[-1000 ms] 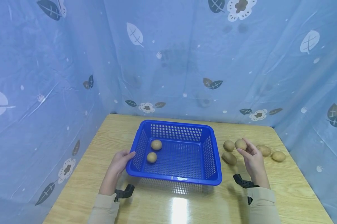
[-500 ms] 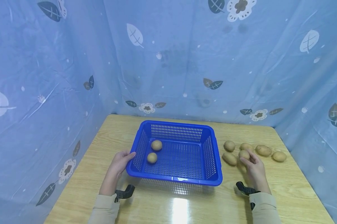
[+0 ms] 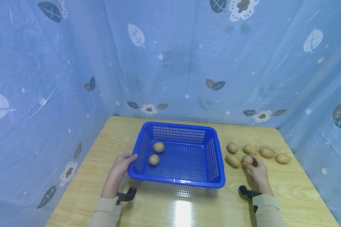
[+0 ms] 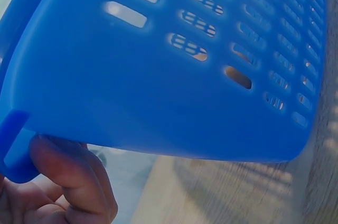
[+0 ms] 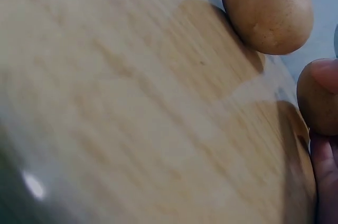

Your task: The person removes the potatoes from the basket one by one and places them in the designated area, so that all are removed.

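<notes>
A blue plastic basket (image 3: 176, 182) with slotted walls holds two round potatoes, one potato (image 3: 158, 147) behind the other potato (image 3: 154, 160), near its left wall. My left hand (image 3: 121, 163) grips the basket's left rim, thumb over the top; the left wrist view shows curled fingers (image 4: 74, 174) beneath the rim. To the right of the basket, my right hand (image 3: 257, 171) pinches a round potato (image 3: 247, 160) between thumb and fingers, close over the table. That potato (image 5: 317, 105) is cut off by the edge of the right wrist view.
Around the right hand lie more potatoes: an oblong potato (image 3: 233, 160) and a rounder potato (image 3: 232, 147) to its left, a potato (image 3: 250, 149) behind it, and two potatoes (image 3: 267, 152) farther right. A blue patterned curtain (image 3: 173, 63) encloses the wooden table (image 3: 147, 205).
My right hand has brought the pinched potato down and nearer to me, uncovering the potato behind it. The left hand and basket have stayed in place.
</notes>
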Motion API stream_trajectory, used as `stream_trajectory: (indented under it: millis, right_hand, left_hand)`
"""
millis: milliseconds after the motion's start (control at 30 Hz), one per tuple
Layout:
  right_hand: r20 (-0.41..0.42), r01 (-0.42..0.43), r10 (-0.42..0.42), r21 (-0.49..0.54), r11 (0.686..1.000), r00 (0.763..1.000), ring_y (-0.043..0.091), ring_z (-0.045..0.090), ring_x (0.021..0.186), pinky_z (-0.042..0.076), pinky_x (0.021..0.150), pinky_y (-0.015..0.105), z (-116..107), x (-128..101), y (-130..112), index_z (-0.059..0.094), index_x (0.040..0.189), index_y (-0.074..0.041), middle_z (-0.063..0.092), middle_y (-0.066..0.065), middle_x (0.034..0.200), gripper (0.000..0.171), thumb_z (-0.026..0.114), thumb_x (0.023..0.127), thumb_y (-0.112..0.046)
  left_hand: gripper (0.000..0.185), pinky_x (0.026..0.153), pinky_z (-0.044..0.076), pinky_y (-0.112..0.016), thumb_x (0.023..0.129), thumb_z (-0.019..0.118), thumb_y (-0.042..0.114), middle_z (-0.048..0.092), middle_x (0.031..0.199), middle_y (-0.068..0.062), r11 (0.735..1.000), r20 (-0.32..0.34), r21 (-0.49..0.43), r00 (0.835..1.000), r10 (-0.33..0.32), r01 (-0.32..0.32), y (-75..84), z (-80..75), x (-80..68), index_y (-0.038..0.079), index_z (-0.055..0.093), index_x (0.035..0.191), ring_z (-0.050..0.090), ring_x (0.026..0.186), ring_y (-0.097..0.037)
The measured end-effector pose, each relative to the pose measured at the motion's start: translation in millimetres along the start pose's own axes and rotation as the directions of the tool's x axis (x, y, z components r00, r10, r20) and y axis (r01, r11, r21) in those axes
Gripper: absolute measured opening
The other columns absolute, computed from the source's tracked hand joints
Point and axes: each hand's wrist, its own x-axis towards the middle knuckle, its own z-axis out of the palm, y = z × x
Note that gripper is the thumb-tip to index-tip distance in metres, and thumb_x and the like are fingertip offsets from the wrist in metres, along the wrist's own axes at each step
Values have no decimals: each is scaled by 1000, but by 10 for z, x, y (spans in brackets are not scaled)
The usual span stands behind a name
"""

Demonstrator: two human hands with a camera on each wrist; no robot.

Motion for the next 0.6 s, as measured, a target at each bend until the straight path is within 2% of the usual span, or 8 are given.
stream_trajectory:
  millis: [300,400,467,533,600]
  right_hand:
    - [-10,39,-41,-117,992,999,35,27,140,29,112,43,-7,20,13,12,152,-9,17,17,156,74,57,94,-13]
    - [-11,44,-46,-133,990,999,36,30,138,38,102,25,-10,12,6,12,152,-8,20,19,155,74,57,94,-12]
    - [-9,41,-43,-143,989,999,36,31,137,37,90,12,-12,4,1,12,152,-8,21,20,155,74,58,93,-12]
    - [-6,35,-36,-142,989,999,36,31,137,32,79,5,-16,-3,0,12,152,-8,21,21,154,75,58,94,-14]
    - [1,26,-26,-135,990,1000,36,31,137,31,75,3,-21,-13,0,10,152,-8,21,22,154,76,59,94,-16]
  left_hand:
    - [37,71,54,-25,98,50,25,68,99,-21,1000,-7,6,1000,-9,10,14,2,2,-9,57,112,67,83,-19]
    - [38,71,54,-25,98,50,25,68,100,-21,1000,-8,9,1000,-9,9,10,1,0,-9,57,113,67,83,-20]
    - [38,71,54,-25,98,51,25,68,99,-20,1000,-10,12,1000,-11,11,5,0,-1,-9,57,113,67,82,-19]
    - [38,71,54,-25,98,51,25,68,99,-19,1000,-11,11,1000,-14,15,1,-1,2,-9,57,113,67,82,-18]
    - [38,71,54,-24,98,51,25,68,98,-19,1000,-11,12,1000,-15,15,-3,-2,5,-9,57,113,67,81,-17]
